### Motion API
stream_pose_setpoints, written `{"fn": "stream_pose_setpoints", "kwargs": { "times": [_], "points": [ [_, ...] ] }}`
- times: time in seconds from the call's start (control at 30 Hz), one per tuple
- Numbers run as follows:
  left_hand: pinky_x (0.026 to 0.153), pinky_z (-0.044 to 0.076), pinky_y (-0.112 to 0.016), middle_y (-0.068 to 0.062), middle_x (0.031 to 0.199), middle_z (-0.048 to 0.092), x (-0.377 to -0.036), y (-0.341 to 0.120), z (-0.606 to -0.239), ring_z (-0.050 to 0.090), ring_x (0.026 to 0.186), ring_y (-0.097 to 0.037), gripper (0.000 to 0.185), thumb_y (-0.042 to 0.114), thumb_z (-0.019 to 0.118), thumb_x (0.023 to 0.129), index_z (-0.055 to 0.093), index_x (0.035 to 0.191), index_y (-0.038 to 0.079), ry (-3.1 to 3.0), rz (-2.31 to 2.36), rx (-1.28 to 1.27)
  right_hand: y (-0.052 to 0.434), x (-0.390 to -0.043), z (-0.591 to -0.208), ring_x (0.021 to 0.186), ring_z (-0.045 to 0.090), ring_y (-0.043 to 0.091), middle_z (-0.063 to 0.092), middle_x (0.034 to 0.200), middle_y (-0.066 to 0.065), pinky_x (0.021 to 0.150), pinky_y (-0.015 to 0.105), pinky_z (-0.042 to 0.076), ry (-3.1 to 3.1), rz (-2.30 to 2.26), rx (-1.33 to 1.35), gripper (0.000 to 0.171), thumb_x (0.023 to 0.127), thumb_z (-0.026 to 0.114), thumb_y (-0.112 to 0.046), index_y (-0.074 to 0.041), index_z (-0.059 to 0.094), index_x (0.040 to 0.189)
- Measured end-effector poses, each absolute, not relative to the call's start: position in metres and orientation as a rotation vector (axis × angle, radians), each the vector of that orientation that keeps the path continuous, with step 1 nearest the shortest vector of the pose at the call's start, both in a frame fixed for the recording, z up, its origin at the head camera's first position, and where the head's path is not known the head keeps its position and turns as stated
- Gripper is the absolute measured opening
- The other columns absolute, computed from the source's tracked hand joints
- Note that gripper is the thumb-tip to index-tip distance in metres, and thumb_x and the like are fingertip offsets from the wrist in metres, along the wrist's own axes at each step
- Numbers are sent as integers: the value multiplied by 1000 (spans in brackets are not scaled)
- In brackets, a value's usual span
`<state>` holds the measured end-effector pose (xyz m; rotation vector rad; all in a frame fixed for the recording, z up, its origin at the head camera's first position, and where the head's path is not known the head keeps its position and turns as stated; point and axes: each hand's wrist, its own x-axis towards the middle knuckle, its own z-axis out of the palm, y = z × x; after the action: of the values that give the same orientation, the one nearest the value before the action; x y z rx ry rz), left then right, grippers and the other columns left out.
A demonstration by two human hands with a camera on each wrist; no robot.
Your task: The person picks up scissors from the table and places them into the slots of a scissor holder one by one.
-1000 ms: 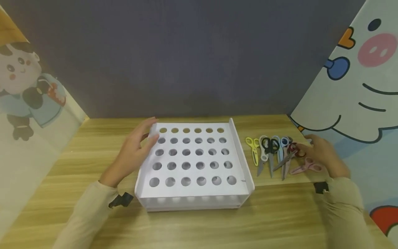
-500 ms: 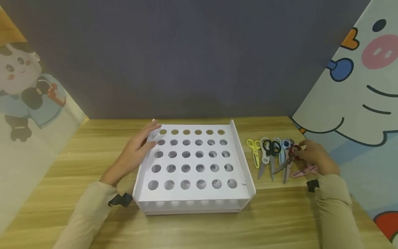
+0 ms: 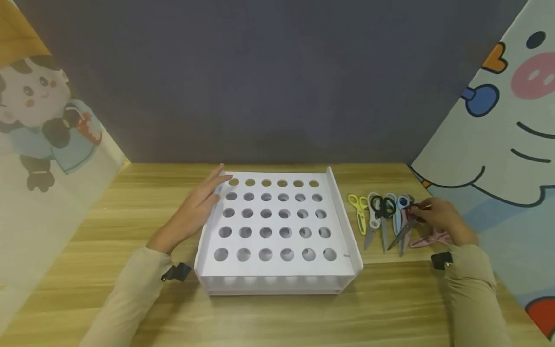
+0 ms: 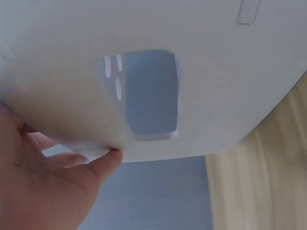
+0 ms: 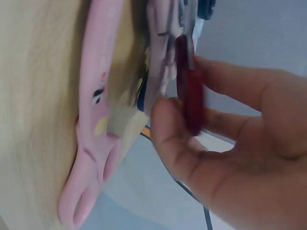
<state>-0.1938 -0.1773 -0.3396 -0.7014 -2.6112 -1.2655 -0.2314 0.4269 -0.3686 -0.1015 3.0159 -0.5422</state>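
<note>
Head view: left hand [image 3: 197, 209], fingers straight, rests on the left wall of the white perforated rack [image 3: 277, 270] at the tabletop's [image 3: 130, 202] middle; right hand [image 3: 438, 217] meets the red-handled scissors [image 3: 412, 212] in the scissors row [image 3: 381, 214] toward the right edge. Right wrist view alone shows thumb and fingers [image 5: 225, 79] pinching that red handle [image 5: 188, 81], with pink scissors [image 5: 93, 120] alongside. Left wrist view shows only a thumb [image 4: 103, 163] against the blank rack wall [image 4: 192, 38]; holes are hidden.

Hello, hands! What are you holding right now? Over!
Left hand resting flat on white holed tray. Right hand pinching red scissors. Other scissors crowd beside.
</note>
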Motion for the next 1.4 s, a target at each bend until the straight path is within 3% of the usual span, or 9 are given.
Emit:
{"fn": "stream_pose_setpoints", "kwargs": {
  "times": [0.13,0.27,0.47,0.6,0.9,1.23,1.4],
  "points": [
    [119,13,-61,-2,167,10,-192,-176,-338,13,152,-33,49,7,39,101,42,150,7,-2654,-1241,-697,427,-233,-370,79,66,36,69,96,31,72,45,53,3078,-619,-162,36,95,65,-17,18,63,108],
    [120,12,-59,-1,167,7,-190,-177,-336,11,152,-32,49,9,36,103,40,151,4,-2682,-1222,-694,423,-232,-364,66,67,15,71,93,27,64,28,51,3097,-759,-219,31,95,65,-14,14,65,109],
    [120,11,-58,-5,167,5,-186,-176,-332,9,152,-34,48,9,35,103,38,150,0,-2710,-1178,-698,415,-224,-346,61,70,15,72,87,26,60,15,52,3095,-1057,-266,34,96,64,-13,13,61,118],
    [120,12,-59,-8,167,6,-186,-176,-329,9,152,-34,49,9,35,103,36,151,-1,-2699,-1156,-714,407,-219,-330,57,68,11,73,78,20,61,6,45,3186,-1034,-288,31,96,65,-12,11,62,118],
    [121,14,-56,-7,167,9,-188,-178,-329,12,152,-34,53,9,37,100,34,152,0,-2701,-1143,-677,381,-203,-302,55,65,1,74,79,18,62,0,38,3344,-941,-294,34,96,66,-20,3,67,121],
    [122,13,-52,-7,166,10,-189,-179,-329,11,152,-31,54,7,36,99,32,152,-4,-2710,-1143,-673,351,-189,-281,55,62,-6,73,88,23,55,5,43,3475,-1024,-415,27,91,72,-10,-3,71,117],
    [122,12,-52,-8,166,11,-189,-179,-329,12,152,-31,54,7,37,100,33,152,-4,-2704,-1145,-672,339,-181,-273,57,62,-9,73,90,24,58,3,43,3495,-1051,-464,26,91,71,-11,-4,71,117]
  ]
}}
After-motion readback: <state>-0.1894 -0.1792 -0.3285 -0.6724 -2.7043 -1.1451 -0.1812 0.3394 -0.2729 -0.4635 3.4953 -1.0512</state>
